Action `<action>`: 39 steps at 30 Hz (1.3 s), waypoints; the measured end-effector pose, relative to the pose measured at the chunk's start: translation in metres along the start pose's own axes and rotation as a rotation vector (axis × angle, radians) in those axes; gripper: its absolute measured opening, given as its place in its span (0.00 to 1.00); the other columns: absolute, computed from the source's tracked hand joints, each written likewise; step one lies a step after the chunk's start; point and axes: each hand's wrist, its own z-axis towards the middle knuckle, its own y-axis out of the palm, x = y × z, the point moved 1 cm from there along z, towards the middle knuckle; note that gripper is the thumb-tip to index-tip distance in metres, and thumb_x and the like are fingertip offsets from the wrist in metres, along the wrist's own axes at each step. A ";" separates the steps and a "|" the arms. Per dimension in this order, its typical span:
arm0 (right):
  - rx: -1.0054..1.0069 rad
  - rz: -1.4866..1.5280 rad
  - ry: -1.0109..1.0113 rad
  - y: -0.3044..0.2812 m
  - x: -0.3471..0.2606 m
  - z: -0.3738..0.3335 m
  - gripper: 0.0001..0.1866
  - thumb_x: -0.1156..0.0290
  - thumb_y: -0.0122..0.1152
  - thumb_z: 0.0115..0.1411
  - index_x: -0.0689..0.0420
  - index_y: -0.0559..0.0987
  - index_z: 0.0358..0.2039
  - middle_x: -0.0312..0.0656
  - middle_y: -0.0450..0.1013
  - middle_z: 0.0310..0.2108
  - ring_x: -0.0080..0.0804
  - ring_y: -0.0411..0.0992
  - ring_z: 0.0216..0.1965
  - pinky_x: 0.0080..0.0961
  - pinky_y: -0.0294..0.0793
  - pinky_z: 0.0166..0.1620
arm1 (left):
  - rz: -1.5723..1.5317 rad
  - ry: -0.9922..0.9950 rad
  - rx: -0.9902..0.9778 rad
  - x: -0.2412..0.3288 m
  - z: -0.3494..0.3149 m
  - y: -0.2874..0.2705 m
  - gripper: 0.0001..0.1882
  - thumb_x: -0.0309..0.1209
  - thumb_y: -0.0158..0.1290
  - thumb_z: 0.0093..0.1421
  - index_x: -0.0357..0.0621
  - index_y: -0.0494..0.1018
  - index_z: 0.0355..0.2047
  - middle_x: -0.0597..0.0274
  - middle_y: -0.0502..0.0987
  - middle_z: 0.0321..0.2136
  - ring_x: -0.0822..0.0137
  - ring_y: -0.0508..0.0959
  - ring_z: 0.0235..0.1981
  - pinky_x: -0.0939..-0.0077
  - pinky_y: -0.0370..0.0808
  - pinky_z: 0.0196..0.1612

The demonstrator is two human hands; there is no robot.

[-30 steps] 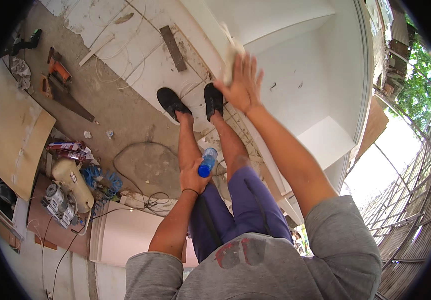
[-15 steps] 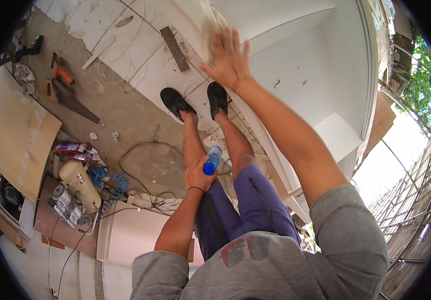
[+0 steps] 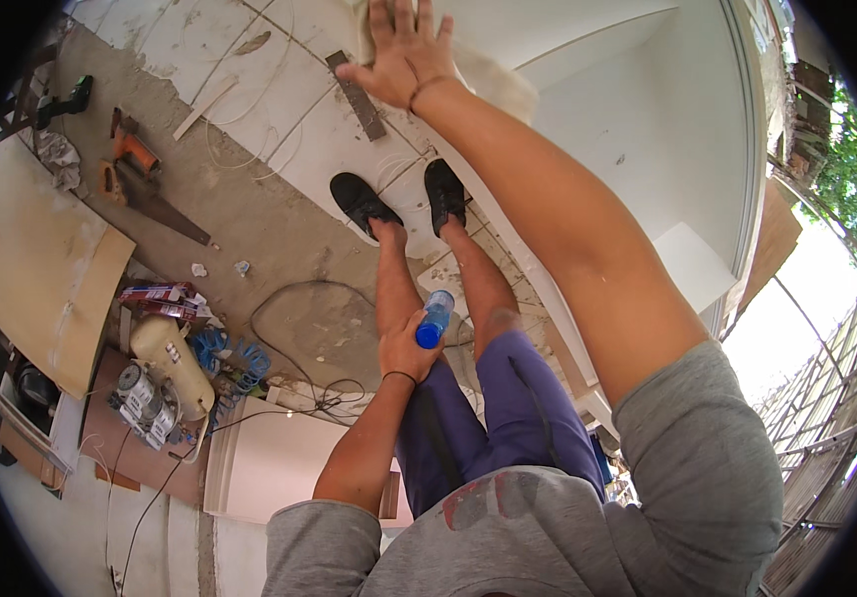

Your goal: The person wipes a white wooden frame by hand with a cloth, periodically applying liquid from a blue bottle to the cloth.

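Note:
My left hand [image 3: 410,343] is wrapped round a small clear plastic bottle [image 3: 438,310] with a blue cap, close to my left knee. The cap end points toward me. Far out in front, my right hand [image 3: 406,55] lies flat with its fingers spread. Beneath it a pale cream cloth [image 3: 503,85] shows along the edge of a large white cabinet [image 3: 597,129]. Part of the cloth is covered by the hand and forearm.
Left on the floor lie a handsaw [image 3: 160,209], an orange power tool [image 3: 135,149] and a dark flat strip [image 3: 357,98]. An air compressor [image 3: 175,363] with a blue coiled hose [image 3: 239,363] stands nearer. A black cable [image 3: 294,378] loops across the floor. Wooden panels [image 3: 40,279] lean at left.
My right hand has moved farther forward and to the left along the cabinet edge, and more of the cloth shows. My left hand keeps its hold on the bottle.

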 end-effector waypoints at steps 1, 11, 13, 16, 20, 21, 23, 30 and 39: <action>0.002 0.008 0.003 -0.002 0.001 -0.003 0.54 0.35 0.57 0.53 0.55 0.49 0.70 0.54 0.45 0.70 0.61 0.42 0.69 0.66 0.45 0.64 | -0.029 0.018 0.003 0.000 0.000 -0.002 0.29 0.45 0.62 0.45 0.55 0.75 0.49 0.59 0.78 0.40 0.53 0.78 0.41 0.58 0.74 0.46; -0.550 -0.127 0.017 -0.041 0.107 -0.300 0.55 0.40 0.63 0.50 0.54 0.49 0.70 0.55 0.40 0.71 0.58 0.35 0.71 0.67 0.41 0.65 | -0.061 0.044 0.046 -0.006 0.006 -0.005 0.29 0.46 0.65 0.44 0.52 0.76 0.48 0.53 0.79 0.40 0.49 0.79 0.40 0.58 0.75 0.47; -0.498 -0.121 -0.024 -0.036 0.100 -0.280 0.55 0.38 0.61 0.50 0.54 0.49 0.70 0.55 0.40 0.71 0.59 0.35 0.71 0.67 0.40 0.65 | -0.054 0.029 0.012 -0.010 0.002 -0.002 0.29 0.45 0.63 0.45 0.54 0.75 0.49 0.55 0.78 0.39 0.54 0.77 0.42 0.59 0.73 0.47; -0.311 -0.018 -0.027 -0.022 0.056 -0.159 0.52 0.37 0.56 0.53 0.55 0.49 0.70 0.54 0.40 0.71 0.58 0.35 0.71 0.67 0.40 0.65 | -0.111 0.002 -0.018 -0.015 0.001 0.003 0.29 0.45 0.62 0.46 0.53 0.75 0.49 0.55 0.78 0.40 0.54 0.77 0.42 0.60 0.72 0.47; -0.320 -0.055 -0.028 -0.023 0.057 -0.164 0.53 0.37 0.56 0.54 0.55 0.49 0.69 0.52 0.40 0.71 0.58 0.35 0.71 0.67 0.40 0.65 | -0.072 0.021 0.009 -0.012 0.001 0.002 0.29 0.46 0.62 0.46 0.52 0.75 0.49 0.55 0.78 0.39 0.55 0.77 0.43 0.60 0.72 0.47; -0.401 -0.045 -0.003 -0.031 0.064 -0.198 0.51 0.38 0.56 0.54 0.54 0.51 0.69 0.50 0.41 0.72 0.56 0.35 0.72 0.67 0.40 0.65 | -0.048 -0.009 -0.004 -0.013 0.002 0.000 0.30 0.47 0.62 0.45 0.52 0.75 0.49 0.55 0.78 0.40 0.55 0.77 0.43 0.60 0.72 0.47; -0.628 -0.157 0.024 -0.043 0.086 -0.261 0.52 0.37 0.56 0.53 0.56 0.52 0.69 0.50 0.41 0.72 0.56 0.34 0.72 0.68 0.39 0.65 | -0.033 -0.032 -0.020 -0.017 -0.001 0.000 0.30 0.47 0.62 0.45 0.53 0.75 0.49 0.56 0.78 0.40 0.55 0.77 0.43 0.59 0.72 0.47; -0.309 -0.076 -0.037 -0.029 0.050 -0.156 0.52 0.39 0.56 0.55 0.59 0.49 0.69 0.51 0.38 0.72 0.56 0.35 0.72 0.66 0.39 0.66 | -0.103 0.025 0.027 -0.011 0.000 0.004 0.30 0.46 0.64 0.44 0.53 0.75 0.49 0.55 0.79 0.40 0.52 0.78 0.42 0.59 0.73 0.47; -0.501 0.258 0.214 -0.061 0.118 -0.296 0.32 0.71 0.51 0.59 0.58 0.60 0.65 0.52 0.49 0.69 0.51 0.56 0.66 0.40 0.63 0.61 | -0.087 -0.003 0.036 -0.012 -0.001 -0.003 0.29 0.45 0.65 0.44 0.50 0.75 0.46 0.51 0.79 0.40 0.50 0.79 0.41 0.58 0.74 0.48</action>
